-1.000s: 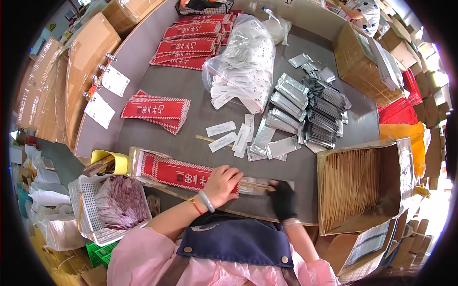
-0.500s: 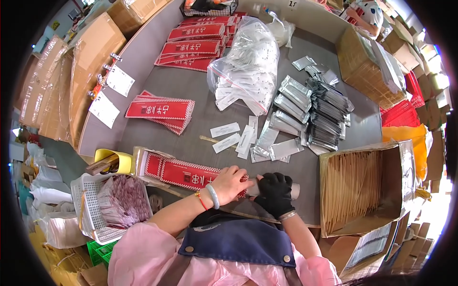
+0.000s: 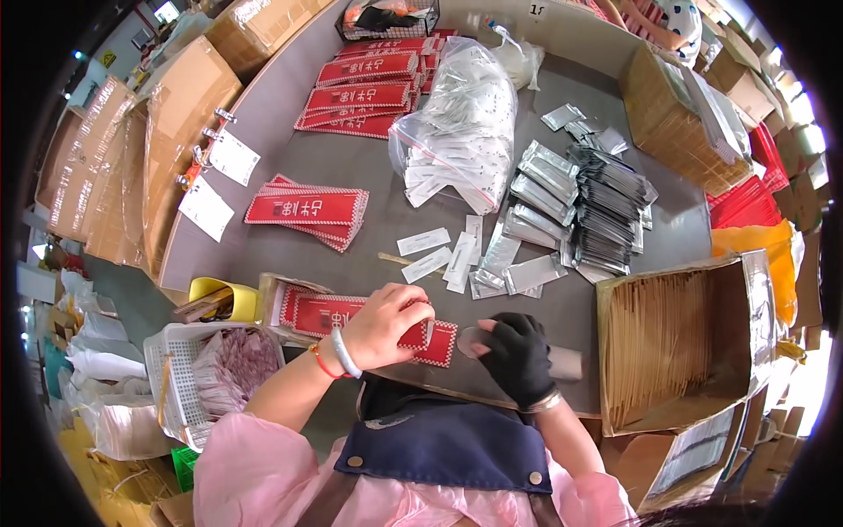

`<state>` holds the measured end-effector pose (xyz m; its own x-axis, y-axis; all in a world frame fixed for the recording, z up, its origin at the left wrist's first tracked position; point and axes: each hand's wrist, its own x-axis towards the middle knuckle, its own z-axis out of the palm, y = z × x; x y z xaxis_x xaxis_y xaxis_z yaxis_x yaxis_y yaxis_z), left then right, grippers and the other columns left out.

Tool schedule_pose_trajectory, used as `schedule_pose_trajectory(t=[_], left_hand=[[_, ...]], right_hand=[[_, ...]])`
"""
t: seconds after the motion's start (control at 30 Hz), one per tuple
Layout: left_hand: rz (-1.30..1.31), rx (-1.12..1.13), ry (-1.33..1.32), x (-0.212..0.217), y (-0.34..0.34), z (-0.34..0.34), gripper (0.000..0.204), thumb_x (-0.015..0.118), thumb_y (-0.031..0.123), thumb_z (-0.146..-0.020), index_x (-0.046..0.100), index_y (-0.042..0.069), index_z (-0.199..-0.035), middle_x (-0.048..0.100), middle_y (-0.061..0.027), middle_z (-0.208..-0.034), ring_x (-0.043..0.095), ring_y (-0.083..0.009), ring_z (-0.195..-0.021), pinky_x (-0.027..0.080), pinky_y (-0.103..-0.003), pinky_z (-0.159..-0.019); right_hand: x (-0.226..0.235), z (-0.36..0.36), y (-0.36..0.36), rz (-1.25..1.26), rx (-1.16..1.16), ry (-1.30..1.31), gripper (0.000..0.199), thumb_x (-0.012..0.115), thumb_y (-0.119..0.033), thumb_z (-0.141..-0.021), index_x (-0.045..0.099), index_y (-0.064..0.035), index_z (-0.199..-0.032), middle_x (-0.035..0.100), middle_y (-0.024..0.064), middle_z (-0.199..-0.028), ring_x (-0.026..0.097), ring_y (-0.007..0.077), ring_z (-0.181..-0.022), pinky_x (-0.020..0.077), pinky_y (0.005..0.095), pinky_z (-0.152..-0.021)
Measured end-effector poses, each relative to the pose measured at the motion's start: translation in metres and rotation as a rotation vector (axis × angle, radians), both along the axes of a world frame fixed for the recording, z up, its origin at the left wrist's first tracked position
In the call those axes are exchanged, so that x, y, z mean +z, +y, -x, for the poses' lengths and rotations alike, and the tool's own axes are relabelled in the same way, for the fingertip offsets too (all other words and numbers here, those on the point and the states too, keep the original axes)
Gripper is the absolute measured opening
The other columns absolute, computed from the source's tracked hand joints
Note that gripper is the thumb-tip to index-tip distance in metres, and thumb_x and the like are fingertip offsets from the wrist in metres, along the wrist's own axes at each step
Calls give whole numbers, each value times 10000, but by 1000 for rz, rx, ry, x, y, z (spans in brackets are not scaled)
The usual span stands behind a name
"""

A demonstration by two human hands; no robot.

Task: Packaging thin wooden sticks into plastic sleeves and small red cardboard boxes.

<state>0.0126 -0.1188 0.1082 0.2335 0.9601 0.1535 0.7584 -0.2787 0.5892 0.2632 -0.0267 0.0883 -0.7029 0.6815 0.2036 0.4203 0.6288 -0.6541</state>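
My left hand (image 3: 386, 327), bare with a pale bangle and a red cord on the wrist, bends its fingers round a red printed paper sleeve (image 3: 436, 345) with a checkered border. That sleeve lies over others in a low open carton (image 3: 272, 307) at the table's front edge. My right hand (image 3: 514, 358), in a black fingerless glove, closes over a smooth grey cylinder (image 3: 566, 363). The cylinder's other end shows by the thumb, near the sleeve's right end. Beyond the hands lie several small white packets (image 3: 428, 264) and silver sachets (image 3: 536, 274).
Red sleeves are stacked at the back (image 3: 369, 66) and left (image 3: 303, 206). A clear bag of white packets (image 3: 461, 123) stands mid-table, beside a sachet pile (image 3: 610, 206). At right is a carton of wooden sticks (image 3: 650, 342); at left, a white basket (image 3: 167, 378) and yellow container (image 3: 237, 300).
My left hand has shifted left along the sleeve, uncovering its right end. The right hand and grey cylinder have moved slightly right, away from it. The whole view has shifted a little.
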Motion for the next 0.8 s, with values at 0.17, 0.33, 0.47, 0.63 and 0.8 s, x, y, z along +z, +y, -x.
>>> schedule_pose_trajectory(t=[0.17,0.33,0.47,0.63,0.8], left_hand=[[-70,27,-90,21,-11,2,627,799,19,-543,561,76,-1120,522,-131,-1226,526,-348,-1094,442,-423,-943],[-59,87,-181,32,-20,3,685,784,12,-554,532,75,-1187,527,-122,-1219,517,-340,-1117,431,-427,-973],[-57,87,-181,33,-23,2,716,786,5,-546,519,74,-1207,533,-129,-1219,516,-342,-1126,429,-426,-976],[-98,54,-144,32,-23,-1,728,794,2,-549,511,58,-1217,539,-148,-1240,527,-337,-1143,438,-417,-979],[-108,24,-127,29,-21,-9,752,807,24,-558,509,62,-1248,551,-132,-1216,524,-336,-1143,422,-430,-988]], right_hand=[[27,57,-10,262,87,348,228,723,-96,-748,682,-90,-972,641,120,-928,604,348,-859,493,417,-750],[33,68,-9,146,160,397,230,735,-69,-698,697,-95,-924,654,106,-864,637,315,-800,519,395,-706],[33,69,-15,176,180,369,191,725,-116,-720,667,-89,-901,635,116,-883,609,337,-818,495,419,-717],[32,69,-20,184,134,362,159,719,-136,-732,665,-82,-871,631,124,-845,604,344,-788,486,434,-701],[28,65,-27,201,78,369,132,713,-147,-746,659,-72,-841,621,131,-812,591,352,-769,473,452,-688]])
